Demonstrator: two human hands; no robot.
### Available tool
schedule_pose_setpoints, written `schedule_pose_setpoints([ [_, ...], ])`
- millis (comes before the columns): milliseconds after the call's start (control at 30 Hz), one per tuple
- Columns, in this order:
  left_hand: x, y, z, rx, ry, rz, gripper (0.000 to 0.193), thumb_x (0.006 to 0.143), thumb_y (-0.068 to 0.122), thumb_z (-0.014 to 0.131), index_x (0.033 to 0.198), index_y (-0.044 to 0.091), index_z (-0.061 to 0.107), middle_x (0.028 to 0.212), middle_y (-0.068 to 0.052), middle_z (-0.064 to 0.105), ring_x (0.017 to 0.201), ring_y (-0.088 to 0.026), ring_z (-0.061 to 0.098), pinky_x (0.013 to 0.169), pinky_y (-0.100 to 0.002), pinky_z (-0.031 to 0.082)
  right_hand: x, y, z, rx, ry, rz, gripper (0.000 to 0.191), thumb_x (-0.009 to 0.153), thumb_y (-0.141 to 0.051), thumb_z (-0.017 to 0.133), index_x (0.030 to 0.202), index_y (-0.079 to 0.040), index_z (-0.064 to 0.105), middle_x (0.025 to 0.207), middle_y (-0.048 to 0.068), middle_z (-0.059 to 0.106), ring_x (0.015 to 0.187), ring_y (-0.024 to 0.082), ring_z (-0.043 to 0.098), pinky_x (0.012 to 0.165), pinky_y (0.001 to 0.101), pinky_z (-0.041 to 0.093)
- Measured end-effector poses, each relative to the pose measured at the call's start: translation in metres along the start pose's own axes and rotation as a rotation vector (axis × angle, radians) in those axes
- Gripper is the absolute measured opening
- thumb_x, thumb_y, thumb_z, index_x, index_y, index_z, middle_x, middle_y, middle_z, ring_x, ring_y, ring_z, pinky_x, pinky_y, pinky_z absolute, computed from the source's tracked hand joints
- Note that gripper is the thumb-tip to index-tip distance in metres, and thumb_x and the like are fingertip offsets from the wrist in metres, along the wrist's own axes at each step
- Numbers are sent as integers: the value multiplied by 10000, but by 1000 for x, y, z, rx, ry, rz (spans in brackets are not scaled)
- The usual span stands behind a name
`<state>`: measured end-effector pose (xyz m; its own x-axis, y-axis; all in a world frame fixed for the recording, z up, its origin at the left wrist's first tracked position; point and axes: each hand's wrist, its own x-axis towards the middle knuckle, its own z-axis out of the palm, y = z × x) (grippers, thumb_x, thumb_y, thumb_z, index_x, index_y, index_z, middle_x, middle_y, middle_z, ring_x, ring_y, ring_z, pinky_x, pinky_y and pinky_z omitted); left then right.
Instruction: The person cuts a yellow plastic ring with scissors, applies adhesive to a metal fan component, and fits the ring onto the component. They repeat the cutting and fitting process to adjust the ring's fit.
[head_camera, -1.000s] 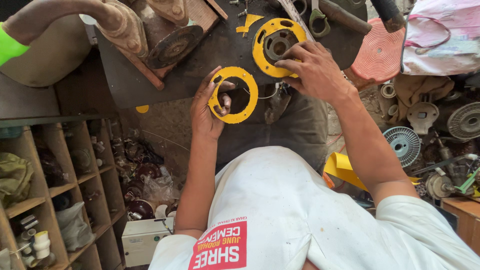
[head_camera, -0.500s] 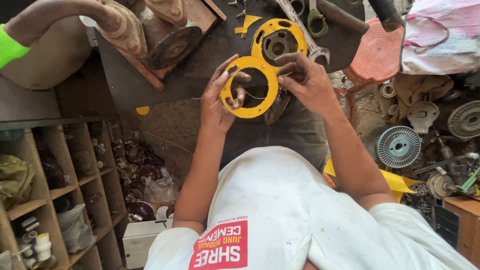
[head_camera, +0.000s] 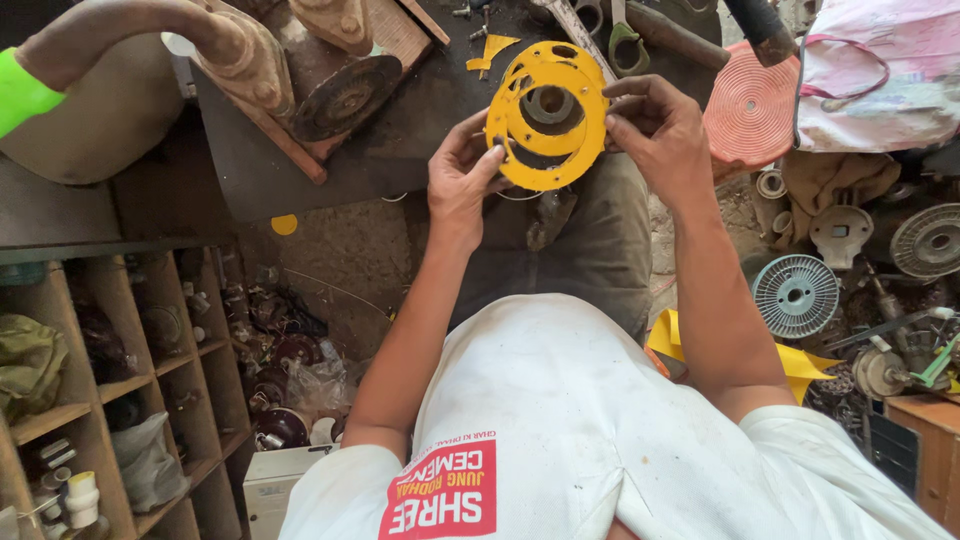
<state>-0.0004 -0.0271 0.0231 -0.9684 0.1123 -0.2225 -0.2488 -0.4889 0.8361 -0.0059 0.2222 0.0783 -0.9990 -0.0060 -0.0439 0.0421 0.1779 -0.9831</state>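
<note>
Two yellow ring gaskets (head_camera: 545, 150) between left hand (head_camera: 458, 185), right hand (head_camera: 662, 130)

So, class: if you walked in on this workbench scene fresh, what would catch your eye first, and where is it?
First, the bright yellow ring held up at top centre, the left hand gripping its left edge and the right hand its right edge. Behind it a second yellow ring lies on the dark bench. To the right sits a round orange-red ribbed disc.
</note>
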Motion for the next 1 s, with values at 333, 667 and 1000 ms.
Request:
schedule_pose_setpoints([
  [333, 25, -3, 14, 299, 95, 340, 530, 968, -48, 695, 1470, 40, 549, 1030, -46, 688, 887, -82, 688, 761, -254, 612, 6, -4, -4, -170, 41, -43, 232, 986, -25, 657, 1211, -15, 713, 984, 14, 694, 831, 55, 712, 747, 225, 605],
  [667, 20, -11, 5, 349, 179, 308, 506, 953, -40, 683, 1439, 64, 588, 1085, -46, 707, 861, -100, 701, 689, -264, 635, 5, 15, -17, -100, 153, -54, 240, 973, -1, 648, 1206, -17, 704, 962, 20, 710, 827, 76, 712, 759, 241, 633],
  [1000, 31, -14, 12, 535, 176, 356, 601, 886, -24, 725, 1450, 72, 542, 1106, -59, 667, 793, -114, 732, 556, -252, 621, 0, 30, -26, -232, 186, -130, 243, 976, -36, 691, 1212, -47, 747, 993, -9, 704, 864, 53, 638, 784, 223, 540],
])
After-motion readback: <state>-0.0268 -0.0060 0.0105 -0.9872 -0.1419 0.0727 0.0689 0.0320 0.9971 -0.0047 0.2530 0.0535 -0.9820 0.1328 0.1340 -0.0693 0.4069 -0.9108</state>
